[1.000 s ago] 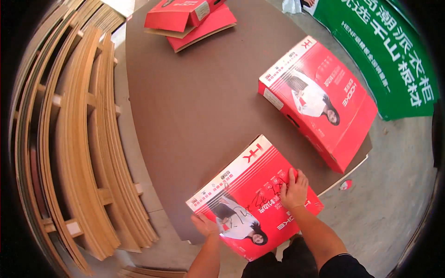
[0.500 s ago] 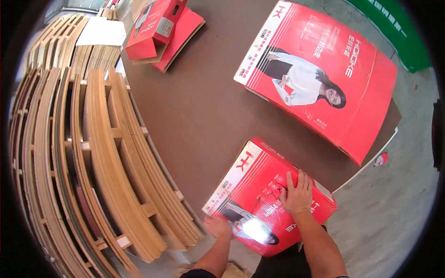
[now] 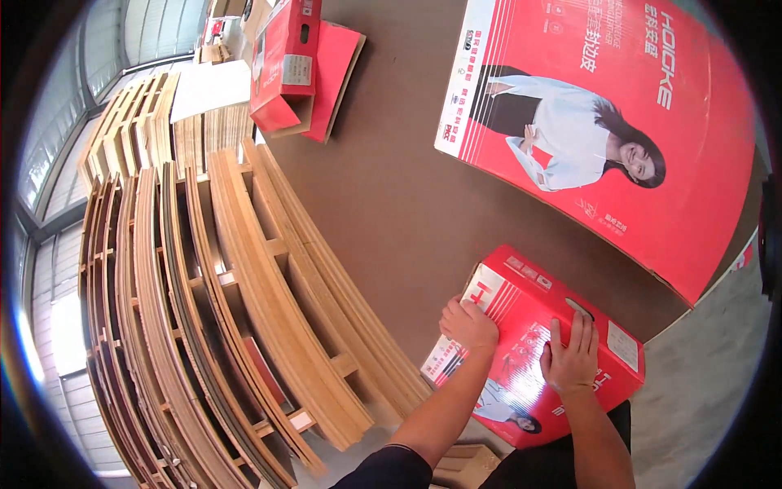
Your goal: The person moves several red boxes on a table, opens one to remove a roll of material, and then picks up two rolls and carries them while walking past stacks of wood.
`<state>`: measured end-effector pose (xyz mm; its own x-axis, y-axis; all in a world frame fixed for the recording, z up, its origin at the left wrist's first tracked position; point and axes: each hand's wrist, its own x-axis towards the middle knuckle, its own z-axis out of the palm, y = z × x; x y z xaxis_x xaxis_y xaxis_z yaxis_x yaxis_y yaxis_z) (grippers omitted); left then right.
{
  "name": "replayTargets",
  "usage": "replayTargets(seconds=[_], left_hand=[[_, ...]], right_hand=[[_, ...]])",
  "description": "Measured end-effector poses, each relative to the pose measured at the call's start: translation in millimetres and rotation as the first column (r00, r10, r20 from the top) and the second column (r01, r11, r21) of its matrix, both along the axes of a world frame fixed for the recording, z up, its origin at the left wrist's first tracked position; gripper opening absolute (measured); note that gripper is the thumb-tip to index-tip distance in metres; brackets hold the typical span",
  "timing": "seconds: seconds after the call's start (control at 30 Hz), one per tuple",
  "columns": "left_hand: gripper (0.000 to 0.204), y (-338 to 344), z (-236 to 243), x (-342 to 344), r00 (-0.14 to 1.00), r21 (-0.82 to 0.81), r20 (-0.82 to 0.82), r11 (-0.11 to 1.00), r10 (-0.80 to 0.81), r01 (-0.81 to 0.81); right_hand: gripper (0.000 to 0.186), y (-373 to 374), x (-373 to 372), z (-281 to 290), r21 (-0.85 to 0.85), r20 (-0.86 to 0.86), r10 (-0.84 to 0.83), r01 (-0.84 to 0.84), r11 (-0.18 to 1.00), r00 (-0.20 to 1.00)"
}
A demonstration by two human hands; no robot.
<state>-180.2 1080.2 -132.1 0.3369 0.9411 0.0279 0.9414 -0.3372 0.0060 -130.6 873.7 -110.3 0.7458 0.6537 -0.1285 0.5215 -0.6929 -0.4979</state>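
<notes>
My left hand [image 3: 471, 324] is on the upper left part of a red printed cardboard box [image 3: 542, 301], fingers bent round its edge. My right hand [image 3: 568, 354] grips the same box farther right, its fingers reaching to the top edge beside an oval handle cutout. The box lies at the near edge of a brown board surface [image 3: 383, 212], partly over my legs. A larger red box [image 3: 570, 212] with a printed figure lies above it.
Two smaller red cartons [image 3: 285, 73], one with bent flaps, rest at the far end. Stacked wooden boards [image 3: 269, 326] and pallets fill the left side, with a white sheet [image 3: 210, 90] behind. Grey concrete floor [image 3: 684, 391] shows at right; panelled walls stand far left.
My left hand has moved up from the box's lower left to its upper edge. The box has shifted right and turned slightly, and the view has swung left.
</notes>
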Motion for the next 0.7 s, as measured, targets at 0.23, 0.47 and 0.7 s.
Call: replayTargets(seconds=[0.23, 0.47, 0.7], left_hand=[[0.04, 0.5, 0.2, -0.4, 1.0, -0.022, -0.014, 0.999, 0.023, -0.023], [0.04, 1.2, -1.9, -5.0, 0.999, -0.008, -0.035, 1.0, 0.014, -0.014], [0.037, -3.1, -5.3, -4.0, 1.0, 0.009, -0.006, 1.0, -0.003, 0.003]], right_hand=[[0.058, -1.3, -4.7, -3.8, -0.021, -0.021, 0.012, -0.012, 1.0, 1.0], [0.059, -2.9, -6.6, -6.2, 0.021, -0.009, 0.004, -0.004, 1.0, 1.0], [0.063, -5.1, -4.8, -5.6, 0.006, 0.001, 0.013, -0.013, 1.0, 1.0]])
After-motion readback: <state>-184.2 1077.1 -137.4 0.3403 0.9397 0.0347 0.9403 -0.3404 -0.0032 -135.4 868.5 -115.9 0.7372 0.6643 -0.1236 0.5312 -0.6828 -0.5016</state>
